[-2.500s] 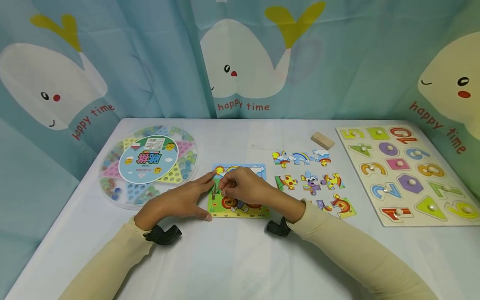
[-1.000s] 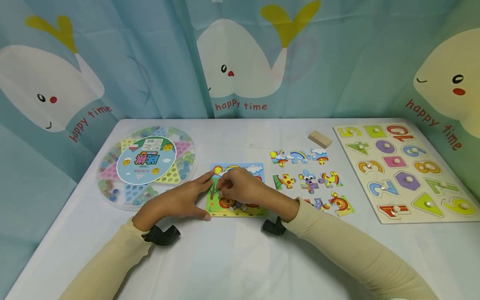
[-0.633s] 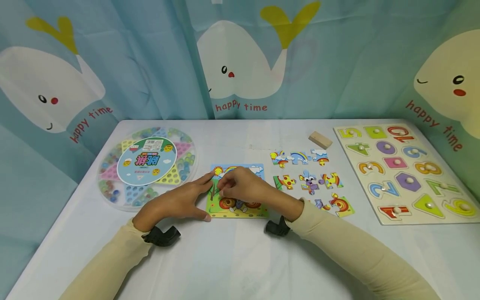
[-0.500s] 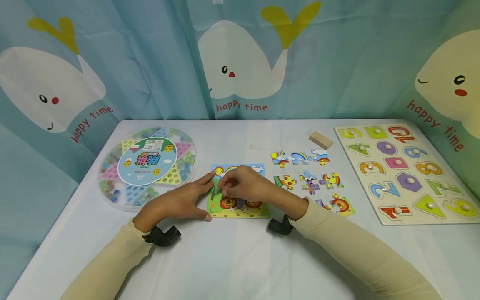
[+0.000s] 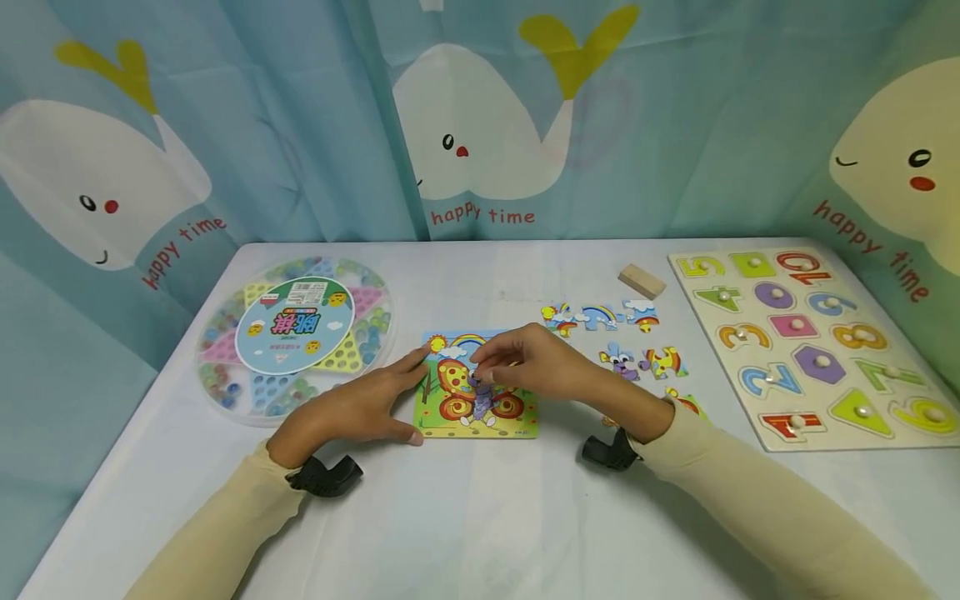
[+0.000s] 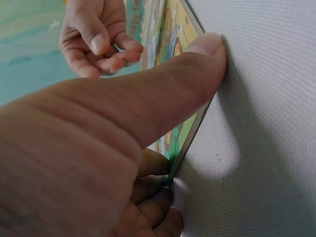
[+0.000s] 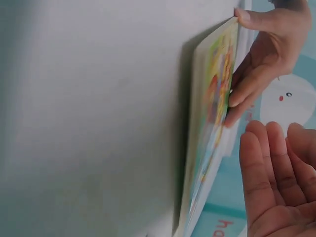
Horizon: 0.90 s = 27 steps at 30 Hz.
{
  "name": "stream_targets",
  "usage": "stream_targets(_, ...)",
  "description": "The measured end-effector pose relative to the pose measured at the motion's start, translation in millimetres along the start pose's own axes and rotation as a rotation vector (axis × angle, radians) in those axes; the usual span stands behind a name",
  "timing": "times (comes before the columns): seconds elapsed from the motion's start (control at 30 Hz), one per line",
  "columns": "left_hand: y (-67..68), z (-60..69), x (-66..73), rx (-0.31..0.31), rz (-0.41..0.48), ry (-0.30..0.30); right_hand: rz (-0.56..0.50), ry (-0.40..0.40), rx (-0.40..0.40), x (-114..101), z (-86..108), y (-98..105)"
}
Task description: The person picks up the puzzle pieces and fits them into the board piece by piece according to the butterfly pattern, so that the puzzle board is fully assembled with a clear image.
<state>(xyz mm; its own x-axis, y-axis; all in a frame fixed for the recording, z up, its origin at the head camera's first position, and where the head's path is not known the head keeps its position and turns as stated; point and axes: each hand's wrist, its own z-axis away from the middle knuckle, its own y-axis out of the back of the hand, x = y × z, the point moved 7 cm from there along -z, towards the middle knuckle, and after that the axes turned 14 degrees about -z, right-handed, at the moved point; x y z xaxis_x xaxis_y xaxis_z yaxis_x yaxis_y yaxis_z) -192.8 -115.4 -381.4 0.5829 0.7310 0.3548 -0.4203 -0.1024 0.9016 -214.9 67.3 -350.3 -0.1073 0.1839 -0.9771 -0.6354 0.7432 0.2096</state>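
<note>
A butterfly picture puzzle board (image 5: pixel 510 429) lies flat on the white table. My left hand (image 5: pixel 363 404) rests at its left side, fingers extended along the edge and thumb at the near corner; the left wrist view shows the thumb (image 6: pixel 168 81) lying across that corner. Above the board's right half hovers my right hand (image 5: pixel 536 367). In the right wrist view the right hand (image 7: pixel 276 182) is apart from the board, fingers loosely bent with nothing between them. Several loose jigsaw pieces (image 5: pixel 663 362) lie in rows right of the board, some hidden under the right forearm.
A round Chinese checkers set (image 5: pixel 296 325) with marbles stands at the left. A small wooden block (image 5: pixel 642 282) lies at the back right. The number and shape peg board (image 5: pixel 780 325) fills the right side. A whale-print curtain (image 5: pixel 480 125) hangs behind the table.
My right hand has moved right and slightly up from the board's left part, uncovering the butterfly's left wings. The left hand stays at the board's left edge. The view shifts slightly.
</note>
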Motion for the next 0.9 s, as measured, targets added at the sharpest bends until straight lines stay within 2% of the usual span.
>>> stream_targets(0.13, -0.4, 0.0, -0.1, -0.006, 0.002, 0.007, 0.031, 0.005, 0.049, 0, 10.0, 14)
stream_targets(0.37, -1.9, 0.6, -0.4, -0.012, 0.006, 0.015, 0.089, 0.019, 0.080, 2, 25.3, 30)
stream_targets(0.5, -3.3, 0.2, -0.8, -0.010, 0.007, 0.015, 0.101, -0.014, 0.108, 9, 35.3, 40)
stream_targets(0.67, -4.0, -1.3, -0.5, -0.017, 0.000, 0.026, 0.110, -0.054, 0.120, 15, 50.0, 52)
stream_targets(0.9, -2.0, -0.1, -1.5, -0.012, 0.002, 0.036, 0.142, -0.050, 0.116, 16, 60.8, 66)
